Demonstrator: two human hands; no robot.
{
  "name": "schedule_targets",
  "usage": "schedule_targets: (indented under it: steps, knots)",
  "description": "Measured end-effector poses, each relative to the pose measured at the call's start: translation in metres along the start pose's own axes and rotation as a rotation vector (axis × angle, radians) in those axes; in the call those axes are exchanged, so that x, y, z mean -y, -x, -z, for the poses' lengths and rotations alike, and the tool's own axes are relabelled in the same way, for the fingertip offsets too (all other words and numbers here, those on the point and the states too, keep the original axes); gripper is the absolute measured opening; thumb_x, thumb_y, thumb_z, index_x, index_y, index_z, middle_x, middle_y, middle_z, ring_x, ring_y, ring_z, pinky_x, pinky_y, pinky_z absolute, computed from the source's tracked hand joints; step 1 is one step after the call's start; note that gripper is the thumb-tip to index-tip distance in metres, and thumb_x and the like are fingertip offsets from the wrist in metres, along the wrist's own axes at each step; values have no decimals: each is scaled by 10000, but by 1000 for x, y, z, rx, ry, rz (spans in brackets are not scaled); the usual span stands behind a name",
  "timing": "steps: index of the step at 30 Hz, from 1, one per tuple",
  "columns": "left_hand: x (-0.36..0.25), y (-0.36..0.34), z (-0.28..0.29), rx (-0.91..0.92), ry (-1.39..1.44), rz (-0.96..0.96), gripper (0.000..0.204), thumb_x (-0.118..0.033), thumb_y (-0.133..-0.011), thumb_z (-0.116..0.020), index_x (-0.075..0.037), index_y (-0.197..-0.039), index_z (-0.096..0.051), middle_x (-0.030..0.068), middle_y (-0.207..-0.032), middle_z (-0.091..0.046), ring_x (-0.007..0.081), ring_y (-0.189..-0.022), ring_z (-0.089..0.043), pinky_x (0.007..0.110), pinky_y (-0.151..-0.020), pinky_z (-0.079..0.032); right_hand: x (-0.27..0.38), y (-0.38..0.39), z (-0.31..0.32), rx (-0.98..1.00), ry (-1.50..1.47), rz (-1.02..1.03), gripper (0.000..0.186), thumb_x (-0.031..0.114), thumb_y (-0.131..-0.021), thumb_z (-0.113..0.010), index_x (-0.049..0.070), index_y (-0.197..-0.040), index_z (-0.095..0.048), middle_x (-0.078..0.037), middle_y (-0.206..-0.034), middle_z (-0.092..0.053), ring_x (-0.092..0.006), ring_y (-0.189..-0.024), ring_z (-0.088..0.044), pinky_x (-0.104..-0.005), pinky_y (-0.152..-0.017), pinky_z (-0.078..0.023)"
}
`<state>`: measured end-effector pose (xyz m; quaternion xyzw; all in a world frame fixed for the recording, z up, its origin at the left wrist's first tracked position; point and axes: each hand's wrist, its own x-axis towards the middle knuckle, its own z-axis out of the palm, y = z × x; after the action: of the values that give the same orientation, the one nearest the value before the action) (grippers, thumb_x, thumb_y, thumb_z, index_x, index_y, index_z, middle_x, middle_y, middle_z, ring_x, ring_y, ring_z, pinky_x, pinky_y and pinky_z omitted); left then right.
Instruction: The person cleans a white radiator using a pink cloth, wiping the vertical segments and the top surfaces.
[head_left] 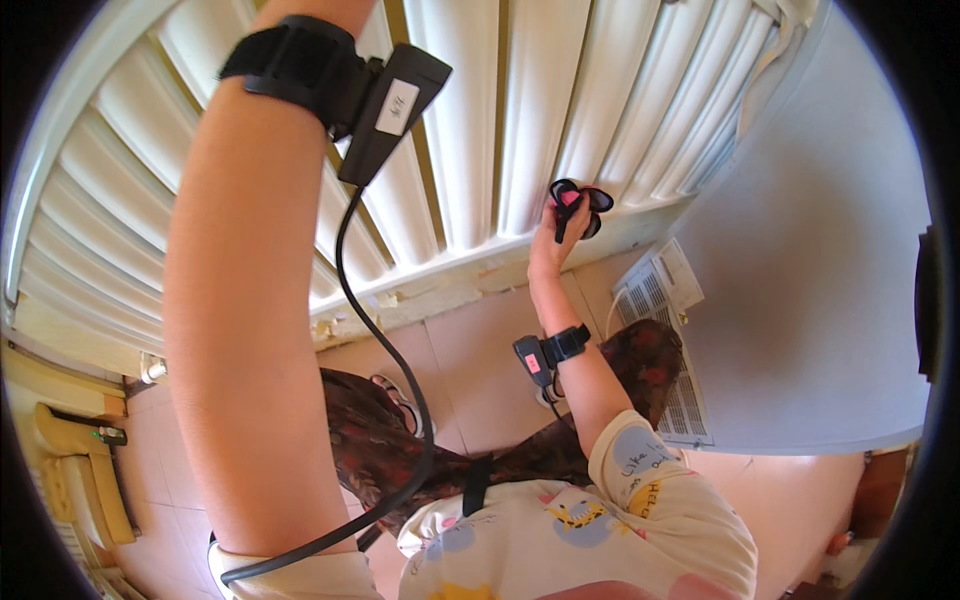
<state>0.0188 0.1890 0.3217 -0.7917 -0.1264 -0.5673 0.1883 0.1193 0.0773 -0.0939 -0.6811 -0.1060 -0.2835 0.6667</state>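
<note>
My left arm (pixel 245 300) stretches up past the top edge, so its hand is out of the picture. A black strap with a dark box (pixel 395 110) sits around that forearm, and a black cable runs down from it. My right hand (pixel 563 225) is closed around a small black thing (pixel 598 200) with rounded, grey-faced lobes and a pink part; its kind is not clear. That hand is low against the ribs of a white radiator (pixel 470 130), near its bottom edge. Another strapped box (pixel 533 358) is on my right forearm.
To the right stands a large pale grey appliance (pixel 800 300) with a white slotted grille (pixel 655 290) at its foot. A radiator valve (pixel 152 368) and yellowish wooden furniture (pixel 85 490) are at the left. Pinkish tiles (pixel 470 330) cover the floor around my feet.
</note>
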Motion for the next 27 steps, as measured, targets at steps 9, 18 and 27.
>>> schedule_targets:
  steps: [9,18,27]
  knots:
    - [1,-2,1,-66,-1,-43,483,-467,-864,-489,-38,-695,-636,193,-724,-645,351,-735,-631,443,-696,-483,192,-99,-25,-8,-212,687,611,-22,-772,-599,62,-1340,-393,-208,-1346,-384,-418,-1268,-315,-419,-1070,-229]
    - [-4,-3,10,-79,14,-29,473,-455,-866,-491,-32,-718,-641,184,-747,-651,355,-753,-628,437,-707,-478,108,-19,3,309,186,699,489,70,-734,-606,188,-1208,-579,-181,-1416,-334,-440,-1235,-336,-488,-1045,-275]
    - [-5,-8,4,110,149,34,508,-486,-858,-463,-33,-842,-693,194,-849,-665,326,-840,-633,423,-766,-471,36,11,44,535,5,350,584,-146,-599,-544,101,-1124,-607,-166,-1393,-360,-357,-1283,-343,-395,-1064,-273]
